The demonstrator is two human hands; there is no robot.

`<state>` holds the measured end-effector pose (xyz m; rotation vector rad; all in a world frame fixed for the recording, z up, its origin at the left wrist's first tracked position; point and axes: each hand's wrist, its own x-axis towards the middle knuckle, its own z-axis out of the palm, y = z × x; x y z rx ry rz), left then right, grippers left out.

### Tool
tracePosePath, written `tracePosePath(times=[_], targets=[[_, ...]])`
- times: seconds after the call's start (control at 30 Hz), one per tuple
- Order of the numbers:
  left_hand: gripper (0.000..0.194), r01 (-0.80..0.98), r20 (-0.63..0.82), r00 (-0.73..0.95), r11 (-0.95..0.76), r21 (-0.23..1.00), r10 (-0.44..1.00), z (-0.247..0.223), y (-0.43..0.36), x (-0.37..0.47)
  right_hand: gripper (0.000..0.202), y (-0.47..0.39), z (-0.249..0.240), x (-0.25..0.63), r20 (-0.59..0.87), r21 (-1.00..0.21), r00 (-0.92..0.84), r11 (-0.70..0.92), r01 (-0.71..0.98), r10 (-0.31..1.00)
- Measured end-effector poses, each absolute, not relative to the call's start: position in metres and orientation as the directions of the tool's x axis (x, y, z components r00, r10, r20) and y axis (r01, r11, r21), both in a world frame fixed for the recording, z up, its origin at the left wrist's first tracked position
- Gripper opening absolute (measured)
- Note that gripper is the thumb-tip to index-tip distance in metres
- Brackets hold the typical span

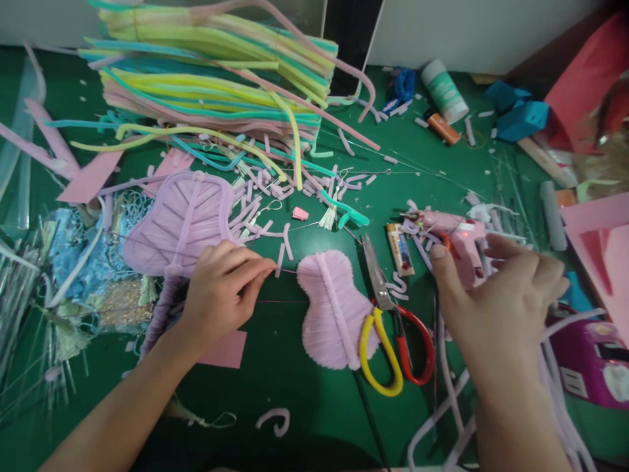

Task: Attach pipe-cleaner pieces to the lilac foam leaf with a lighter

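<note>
My left hand [228,282] is closed in a pinch on a thin dark strand [286,270], whose end reaches the edge of a lilac pipe-cleaner piece [327,308]. Under and beyond this hand lies a lilac leaf-shaped fan [179,219] with a wrapped handle [164,308]. My right hand [506,308] is open, thumb and fingers apart, close to a pink glue gun [455,229]; whether the fingertips touch it I cannot tell. Scissors [381,288] with one yellow and one red handle rest partly over the pipe-cleaner piece's right edge.
Bundled pipe cleaners [211,85] in yellow, teal and pink fill the back left. Lilac offcuts [255,210] litter the green table. A lighter [400,249] lies beside the scissors. Blue netted pouches [78,255] are at left, a purple object [592,354] at right.
</note>
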<state>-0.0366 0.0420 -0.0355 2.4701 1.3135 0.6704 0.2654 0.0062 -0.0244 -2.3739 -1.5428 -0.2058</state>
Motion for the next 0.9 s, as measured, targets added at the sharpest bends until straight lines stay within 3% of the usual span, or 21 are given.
tracePosePath(times=[0.6, 0.9], targets=[[0.017, 0.711, 0.285, 0.492, -0.569, 0.413, 0.822, -0.036, 0.042, -0.036, 0.073, 0.007, -0.019, 0.252, 0.225, -0.237, 0.405, -0.353, 0.905, 0.886], [0.02, 0.715, 0.278, 0.509, -0.58, 0.39, 0.815, -0.036, 0.043, -0.038, 0.042, 0.003, -0.012, 0.23, 0.25, -0.259, 0.211, -0.145, 0.955, 0.945]])
